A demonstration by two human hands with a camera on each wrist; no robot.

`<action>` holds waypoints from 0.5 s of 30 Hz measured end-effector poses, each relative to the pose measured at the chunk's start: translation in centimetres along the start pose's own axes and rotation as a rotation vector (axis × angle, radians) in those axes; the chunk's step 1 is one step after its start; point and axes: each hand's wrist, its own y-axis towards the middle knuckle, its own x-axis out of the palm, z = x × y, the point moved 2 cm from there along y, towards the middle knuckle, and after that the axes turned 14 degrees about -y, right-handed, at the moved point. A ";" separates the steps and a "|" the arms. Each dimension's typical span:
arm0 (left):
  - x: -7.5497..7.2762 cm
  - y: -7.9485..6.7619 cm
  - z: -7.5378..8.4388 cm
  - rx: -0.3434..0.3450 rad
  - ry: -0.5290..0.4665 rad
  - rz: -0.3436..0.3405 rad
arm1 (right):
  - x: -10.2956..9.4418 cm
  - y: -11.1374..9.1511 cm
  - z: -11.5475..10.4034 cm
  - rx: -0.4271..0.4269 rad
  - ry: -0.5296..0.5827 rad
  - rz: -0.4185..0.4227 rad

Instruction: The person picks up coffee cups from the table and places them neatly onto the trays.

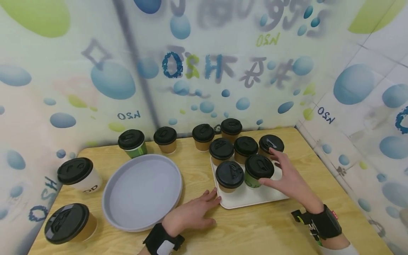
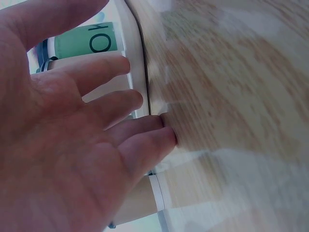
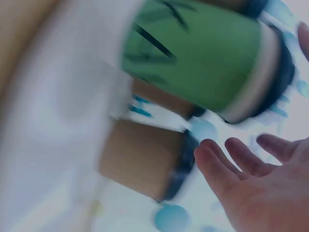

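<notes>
A white rectangular tray [image 1: 245, 199] carries several paper cups with black lids. Among them, a green cup [image 1: 253, 181] stands at the front, beside a brown cup [image 1: 227, 189]. My right hand [image 1: 287, 179] reaches in from the right with thumb and fingers spread around the green cup's side. In the right wrist view a gap shows between the fingers and the green cup [image 3: 193, 58]. At the tray's left front corner, my left hand [image 1: 193, 213] lies low with its fingers extended and fingertips right at the rim; it holds nothing.
A round grey-lilac tray [image 1: 143, 193] lies left of my left hand. Around it stand a white cup [image 1: 90, 182], a large brown cup [image 1: 90, 226], a green cup [image 1: 137, 151] and a brown cup [image 1: 169, 147]. Two brown cups stand behind the white tray, near the patterned wall [image 1: 204, 92].
</notes>
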 end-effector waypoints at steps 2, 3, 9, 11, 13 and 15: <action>0.0 0.0 0.1 -0.004 0.003 -0.006 | -1.8 0.4 -0.3 -0.038 -0.019 0.051; 0.0 0.0 0.2 -0.009 0.008 -0.007 | -2.7 0.7 -0.5 -0.055 -0.040 0.074; -0.2 0.1 0.5 -0.025 0.024 -0.005 | -6.3 4.8 -2.5 -0.132 -0.145 0.097; -0.1 0.0 0.4 -0.022 0.026 -0.007 | -6.7 6.5 -2.9 -0.132 -0.180 0.061; 0.0 0.0 0.3 -0.015 0.032 -0.008 | -6.9 8.4 -3.2 -0.135 -0.210 0.024; 0.0 0.0 0.2 -0.011 0.034 -0.005 | -6.8 10.4 -3.3 -0.138 -0.228 -0.015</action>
